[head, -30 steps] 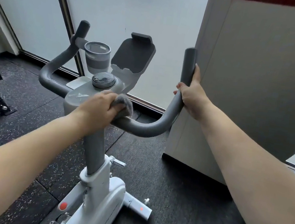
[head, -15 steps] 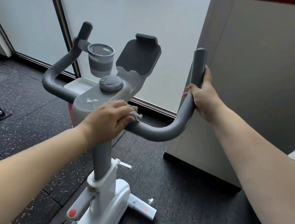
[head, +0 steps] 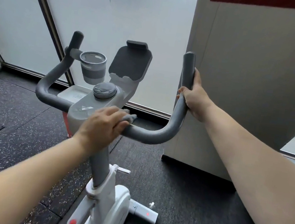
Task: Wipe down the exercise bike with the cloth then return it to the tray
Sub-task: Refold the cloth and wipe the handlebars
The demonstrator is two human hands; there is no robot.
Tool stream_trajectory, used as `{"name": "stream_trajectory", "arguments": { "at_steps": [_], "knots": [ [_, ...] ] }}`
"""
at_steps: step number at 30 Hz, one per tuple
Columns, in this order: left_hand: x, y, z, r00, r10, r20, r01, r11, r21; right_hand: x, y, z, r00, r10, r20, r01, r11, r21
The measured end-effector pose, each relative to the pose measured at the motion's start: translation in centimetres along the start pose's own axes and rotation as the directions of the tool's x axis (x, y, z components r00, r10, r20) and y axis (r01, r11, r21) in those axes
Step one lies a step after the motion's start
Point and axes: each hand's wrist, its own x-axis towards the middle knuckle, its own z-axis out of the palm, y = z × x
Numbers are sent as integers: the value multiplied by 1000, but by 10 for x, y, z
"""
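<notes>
Since half a second ago the left hand (head: 106, 125) has been slid a little outward along the grey handlebar (head: 151, 134), and slightly more of the grey cloth (head: 130, 118) is exposed past the fingertips. The cloth is pressed onto the bar just right of the white console (head: 94, 107), with the left fingers curled over it and the bar together. The upright right grip (head: 187, 70) of the handlebar is held by the right hand (head: 194, 99), its fingers wrapped round the far side and the thumb laid up along the bar. A grey cup (head: 92, 68) is carried in the ring holder off the left grip; its contents cannot be told, only a pale rim and a dark inside being visible. A round grey knob (head: 104, 90) is set on top of the console, below the dark tablet holder (head: 131, 62). A white tray (head: 73, 93) is seen behind the console, partly hidden; whatever lies in it cannot be made out
</notes>
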Motion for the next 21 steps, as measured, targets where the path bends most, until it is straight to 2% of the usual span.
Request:
{"name": "stream_trajectory", "arguments": {
  "at_steps": [3, 5, 7, 9, 11, 14, 16, 17, 19, 21],
  "knots": [
    [10, 4, -9, 990, -137, -15, 136, 990, -39, -1, -1, 1, 1000, 1, 17, -1, 1000, -28],
    [28, 37, -3, 971, -233, -47, 221, 959, -176, 0, 0, 2, 1000, 1, 7, -1, 1000, -28],
    [33, 82, 12, 980, -195, -28, 186, 963, -194, 0, 1, 2, 1000, -3, 4, 3, 1000, -22],
    [19, 105, 30, 994, -100, -48, 99, 995, -33, 1, 2, 3, 1000, -6, 11, 6, 1000, -14],
    [7, 96, 35, 998, -48, -41, 49, 998, 31, 1, 3, 3, 1000, -3, 8, 3, 1000, -12],
    [1, 68, 26, 1000, 1, 5, -1, 1000, -20, 2, 1, 3, 1000, 0, 15, 1, 1000, -13],
    [-3, 46, 19, 999, -44, -8, 43, 998, -55, 0, -1, 2, 1000, 5, 11, -5, 1000, -8],
    [-5, 33, 15, 997, -80, -4, 80, 995, -56, -2, -2, 0, 1000, 12, 7, -12, 999, -33],
    [-10, 14, 7, 993, -119, 8, 119, 992, -46, -7, -8, -2, 999, 7, -41, -16, 979, -204],
    [-7, 8, 2, 990, -143, 15, 143, 988, -59, -12, -12, -3, 986, -97, -132, 35, 912, -408]
  ]
}}
